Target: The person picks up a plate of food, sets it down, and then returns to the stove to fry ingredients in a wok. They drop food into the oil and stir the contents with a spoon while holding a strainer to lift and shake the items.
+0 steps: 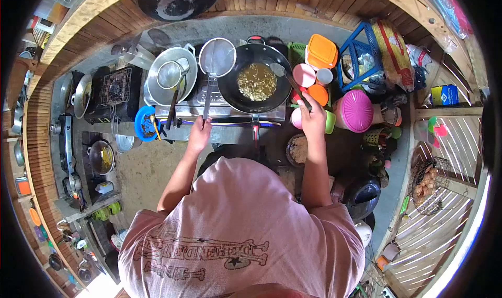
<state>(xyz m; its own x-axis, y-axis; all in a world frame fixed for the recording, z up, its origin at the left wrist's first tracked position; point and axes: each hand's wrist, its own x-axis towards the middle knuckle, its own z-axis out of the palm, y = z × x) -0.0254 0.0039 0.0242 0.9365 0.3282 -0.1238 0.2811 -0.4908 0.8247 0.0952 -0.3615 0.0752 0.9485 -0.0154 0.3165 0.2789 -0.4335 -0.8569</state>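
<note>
Gripping the long handle of a spatula (291, 84), the right hand (312, 117) has its fingers clenched around the dark shaft near its end. The spatula's metal blade sits at the right rim of a black wok (254, 81). The wok stands on the right burner of a gas stove (230, 112) and holds a yellowish, oily heap of chopped food in its middle.

The left hand (200, 135) is closed on the end of the handle of a wire skimmer (217, 57). The skimmer's round mesh head lies just left of the wok, overlapping its rim.

Left of the skimmer, a steel pot (157, 83) has a smaller strainer (170, 74) lying in it. A blue bowl (142, 125) sits at the stove's front left corner.

To the right of the wok are a pink cup (304, 74) and an orange-lidded container (321, 51). A pink-lidded jar (356, 109) stands near the right hand, and a blue wire basket (361, 47) is behind it.
</note>
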